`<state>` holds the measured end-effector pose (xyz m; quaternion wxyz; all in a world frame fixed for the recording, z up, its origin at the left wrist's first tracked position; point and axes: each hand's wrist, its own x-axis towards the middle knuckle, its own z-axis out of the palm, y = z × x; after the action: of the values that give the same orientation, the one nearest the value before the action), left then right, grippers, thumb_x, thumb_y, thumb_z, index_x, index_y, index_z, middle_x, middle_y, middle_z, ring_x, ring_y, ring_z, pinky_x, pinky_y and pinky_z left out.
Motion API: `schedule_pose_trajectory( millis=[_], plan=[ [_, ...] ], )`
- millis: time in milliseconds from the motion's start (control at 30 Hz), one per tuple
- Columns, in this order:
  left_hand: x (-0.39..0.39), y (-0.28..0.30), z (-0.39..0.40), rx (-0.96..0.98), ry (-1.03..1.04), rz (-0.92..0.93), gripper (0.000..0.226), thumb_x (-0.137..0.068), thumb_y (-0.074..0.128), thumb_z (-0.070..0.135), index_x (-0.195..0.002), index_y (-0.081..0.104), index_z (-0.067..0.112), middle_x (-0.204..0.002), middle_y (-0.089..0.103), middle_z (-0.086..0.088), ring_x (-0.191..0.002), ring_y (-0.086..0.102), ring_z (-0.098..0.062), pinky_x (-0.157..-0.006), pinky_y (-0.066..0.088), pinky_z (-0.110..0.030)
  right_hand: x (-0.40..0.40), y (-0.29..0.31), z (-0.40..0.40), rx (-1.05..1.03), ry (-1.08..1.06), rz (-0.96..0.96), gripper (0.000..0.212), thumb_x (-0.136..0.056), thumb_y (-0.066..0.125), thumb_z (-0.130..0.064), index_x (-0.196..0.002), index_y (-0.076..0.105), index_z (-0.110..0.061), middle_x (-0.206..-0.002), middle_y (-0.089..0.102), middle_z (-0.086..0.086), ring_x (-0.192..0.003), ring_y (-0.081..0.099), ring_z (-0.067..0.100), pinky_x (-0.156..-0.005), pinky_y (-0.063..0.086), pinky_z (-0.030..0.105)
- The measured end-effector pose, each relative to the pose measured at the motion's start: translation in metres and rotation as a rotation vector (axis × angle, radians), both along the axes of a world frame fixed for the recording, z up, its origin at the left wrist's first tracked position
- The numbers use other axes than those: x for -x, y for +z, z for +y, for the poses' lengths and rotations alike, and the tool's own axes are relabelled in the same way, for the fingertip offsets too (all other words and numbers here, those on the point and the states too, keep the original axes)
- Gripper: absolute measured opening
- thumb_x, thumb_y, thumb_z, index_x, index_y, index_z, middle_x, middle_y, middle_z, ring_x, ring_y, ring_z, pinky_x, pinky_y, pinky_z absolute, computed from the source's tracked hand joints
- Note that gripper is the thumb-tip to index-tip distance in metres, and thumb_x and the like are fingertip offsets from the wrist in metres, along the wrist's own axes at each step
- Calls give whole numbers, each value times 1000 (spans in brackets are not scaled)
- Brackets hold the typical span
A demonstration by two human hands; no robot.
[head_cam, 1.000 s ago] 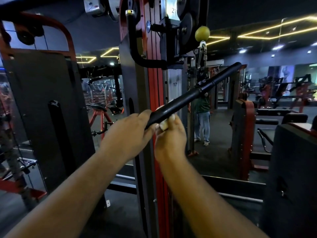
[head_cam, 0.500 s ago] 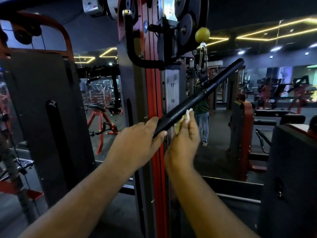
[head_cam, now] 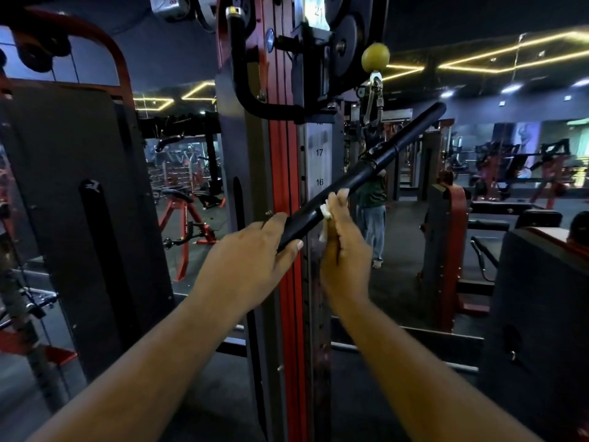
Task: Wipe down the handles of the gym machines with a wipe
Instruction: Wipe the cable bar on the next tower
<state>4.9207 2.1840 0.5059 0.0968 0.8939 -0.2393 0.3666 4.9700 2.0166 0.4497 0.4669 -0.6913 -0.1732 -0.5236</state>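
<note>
Dim gym [head_cam: 414, 218]: hands [head_cam: 344, 250] wipe [head_cam: 325, 210] a black bar [head_cam: 366, 173].

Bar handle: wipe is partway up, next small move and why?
Probably slide the right hand with the wipe further up the bar toward the clip. The wipe sits near the lower end, just above where the left hand grips and steadies the bar, so the upper stretch looks not yet covered on this pass.

Dim gym hall, dark floor [head_cam: 398, 282], yellow ceiling light strips [head_cam: 497, 59], red-framed machines [head_cam: 188, 218] behind.
</note>
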Motion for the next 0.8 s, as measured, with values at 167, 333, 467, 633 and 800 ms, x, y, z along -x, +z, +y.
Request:
schedule_pose_trajectory(
  millis=[167,333,467,633,800],
  plan=[
    [-2,-11,0,68,-66,66,58,-101,33,61,-149,39,28,-100,56,10,-76,60,-7,-67,57,-30,-34,31,-73,303,-418,-2,40,-104,49,-9,-141,53,-22,-149,50,-5,-149,32,17,-122,29,49],
    [-3,-24,-12,127,-129,115,55,-104,39,55,-150,39,26,-101,57,9,-76,58,-6,-64,49,-24,-16,35,-39,180,-246,50,35,-106,42,-13,-137,56,-22,-148,52,5,-139,48,23,-109,49,44],
    [-8,-21,-6,115,-86,86,54,-104,41,53,-149,42,23,-103,58,7,-79,58,-11,-63,43,-24,-2,30,-41,673,-100,-82,44,-99,46,5,-137,58,-14,-150,50,2,-148,26,5,-126,14,32],
    [-4,-16,-9,112,-114,100,52,-104,42,52,-148,43,25,-98,54,11,-73,55,-4,-62,44,-20,-20,74,-92,457,-322,94,36,-105,46,-6,-138,57,-19,-152,48,1,-143,20,0,-120,3,17],
    [-6,-11,-9,74,-92,65,47,-101,43,52,-137,51,23,-104,66,3,-86,66,-16,-73,57,-36,13,25,-25,570,-63,-25,44,-101,35,-10,-141,53,-9,-153,43,2,-146,26,10,-123,21,35]
  ],
)
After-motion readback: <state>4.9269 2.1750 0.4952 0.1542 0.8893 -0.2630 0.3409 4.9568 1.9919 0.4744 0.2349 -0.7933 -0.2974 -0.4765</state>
